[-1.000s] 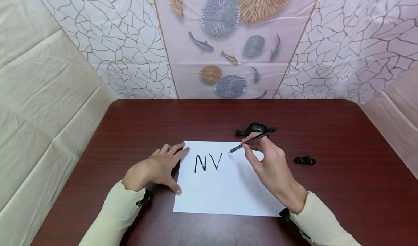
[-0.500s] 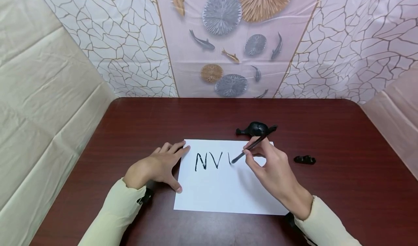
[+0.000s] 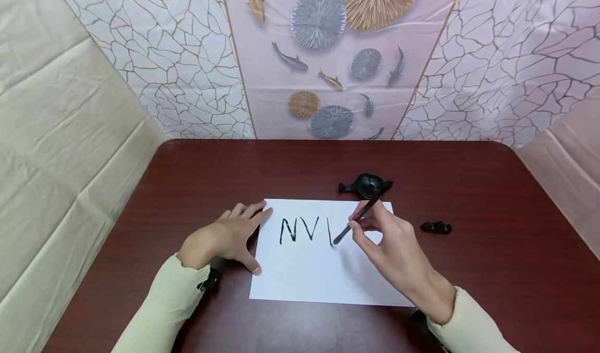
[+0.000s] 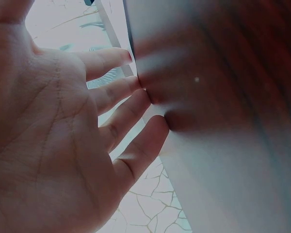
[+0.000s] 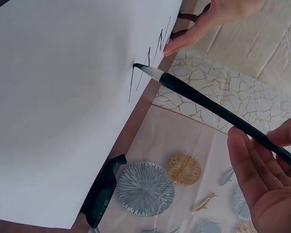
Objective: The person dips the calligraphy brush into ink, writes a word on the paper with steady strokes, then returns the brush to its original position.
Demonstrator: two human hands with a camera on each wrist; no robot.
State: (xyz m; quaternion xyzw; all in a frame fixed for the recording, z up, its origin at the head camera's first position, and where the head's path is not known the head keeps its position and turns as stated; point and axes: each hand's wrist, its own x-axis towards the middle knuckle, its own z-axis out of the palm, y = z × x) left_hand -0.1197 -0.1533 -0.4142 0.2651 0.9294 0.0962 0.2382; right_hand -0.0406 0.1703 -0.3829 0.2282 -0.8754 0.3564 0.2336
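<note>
In the head view a white sheet of paper lies on the dark red table and bears black strokes that read N, V and a near-vertical line. My right hand pinches a dark-handled writing brush between thumb and fingers. Its black-wetted tip touches the paper at the line's lower end, as the right wrist view shows with the white bristles. My left hand has its fingers spread, with index finger and thumb resting on the sheet's left edge. Its fingertips touch the table in the left wrist view.
Just behind the sheet stands a black dish with a stubby handle or spout, partly behind the brush. Right of the paper lies a small black bumpy object. A patterned cloth hangs beyond the table's far edge.
The brush tip came down onto the paper to the right of the V and moved toward me, leaving a lengthening black line. My left hand has stayed in place.
</note>
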